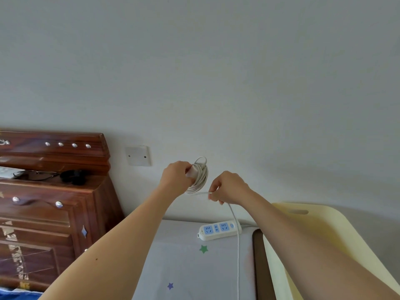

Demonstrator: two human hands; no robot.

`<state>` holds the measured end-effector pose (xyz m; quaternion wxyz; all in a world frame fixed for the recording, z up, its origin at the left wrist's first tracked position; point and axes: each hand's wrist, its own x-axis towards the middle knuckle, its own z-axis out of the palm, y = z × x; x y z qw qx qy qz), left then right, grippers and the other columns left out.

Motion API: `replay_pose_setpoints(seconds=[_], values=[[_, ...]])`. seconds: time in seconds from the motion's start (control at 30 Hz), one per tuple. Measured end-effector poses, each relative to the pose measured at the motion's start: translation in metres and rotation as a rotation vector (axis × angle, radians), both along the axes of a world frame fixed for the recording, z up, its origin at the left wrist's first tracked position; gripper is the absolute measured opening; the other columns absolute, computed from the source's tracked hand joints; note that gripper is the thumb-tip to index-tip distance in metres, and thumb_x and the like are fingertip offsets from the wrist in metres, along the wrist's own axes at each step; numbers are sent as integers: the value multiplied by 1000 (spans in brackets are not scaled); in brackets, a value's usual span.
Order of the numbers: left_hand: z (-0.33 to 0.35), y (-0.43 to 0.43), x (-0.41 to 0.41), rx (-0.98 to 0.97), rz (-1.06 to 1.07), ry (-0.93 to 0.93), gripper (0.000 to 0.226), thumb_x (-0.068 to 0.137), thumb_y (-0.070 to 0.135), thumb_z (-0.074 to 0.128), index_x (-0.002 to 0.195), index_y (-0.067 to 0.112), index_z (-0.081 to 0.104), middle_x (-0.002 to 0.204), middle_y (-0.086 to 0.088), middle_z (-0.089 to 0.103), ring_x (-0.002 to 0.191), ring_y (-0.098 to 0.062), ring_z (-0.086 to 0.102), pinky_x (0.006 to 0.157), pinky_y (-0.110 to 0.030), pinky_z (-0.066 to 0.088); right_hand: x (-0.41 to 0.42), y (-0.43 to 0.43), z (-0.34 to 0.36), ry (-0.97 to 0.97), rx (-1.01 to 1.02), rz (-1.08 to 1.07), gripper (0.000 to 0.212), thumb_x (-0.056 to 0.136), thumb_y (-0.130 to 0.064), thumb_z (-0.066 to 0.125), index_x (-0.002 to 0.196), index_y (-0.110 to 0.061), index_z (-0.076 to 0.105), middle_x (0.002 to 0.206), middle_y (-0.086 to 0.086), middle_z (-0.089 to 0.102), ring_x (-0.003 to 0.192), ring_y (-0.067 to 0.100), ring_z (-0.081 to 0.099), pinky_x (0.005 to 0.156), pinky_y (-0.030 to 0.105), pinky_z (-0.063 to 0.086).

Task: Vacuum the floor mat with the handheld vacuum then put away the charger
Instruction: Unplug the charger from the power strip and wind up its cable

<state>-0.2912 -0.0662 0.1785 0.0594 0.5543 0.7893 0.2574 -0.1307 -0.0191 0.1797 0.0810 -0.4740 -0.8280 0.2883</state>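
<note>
Up against the pale wall (216, 83), the left hand (175, 177) grips a small white charger (191, 171), its fingers curled round the block. The white cable (200, 178) is wound about the charger in several loops, and this coil bulges out past the fingertips. Just beside and slightly lower, the right hand (229, 188) pinches the loose run of cable, which hangs down past a white-and-blue power strip (218, 230) lying on a star-printed cloth (184, 263). Atop the carved wooden cabinet (54, 213) lie 1 pair of glasses (35, 175) and a black object (73, 176).
</note>
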Motion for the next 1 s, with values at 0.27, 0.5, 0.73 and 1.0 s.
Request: replay_pose_setpoints(seconds=[0.27, 0.5, 0.73, 1.0], values=[[-5, -2, 1, -170, -173, -20, 6, 77, 12, 60, 82, 16, 61, 70, 3, 54, 71, -20, 51, 60, -23, 38, 15, 12, 14, 72, 193, -245, 10, 75, -15, 76, 80, -24, 74, 78, -7, 71, 75, 13, 67, 57, 22, 42], [-11, -5, 3, -319, -350, -278, 32, 74, 5, 66, 104, 15, 71, 91, 1, 71, 90, -19, 65, 87, -30, 51, 22, 16, 11, 298, 89, -405, 14, 73, -7, 70, 74, -21, 68, 66, -7, 71, 60, 5, 70, 66, 28, 56], [-5, -9, 7, -356, -469, -695, 33, 83, -1, 65, 114, 7, 68, 111, -9, 70, 102, -16, 65, 95, -27, 51, 27, 17, 3, 492, -99, -424, 13, 77, 0, 69, 74, -12, 71, 69, 2, 73, 61, 12, 72, 66, 29, 60], [-4, -7, 6, -332, -501, -1038, 38, 87, -11, 55, 124, -2, 59, 121, -17, 63, 108, -24, 63, 91, -27, 54, 22, 19, 2, 538, -159, -312, 21, 84, -2, 68, 72, -19, 71, 70, 0, 69, 56, 10, 66, 52, 19, 48]])
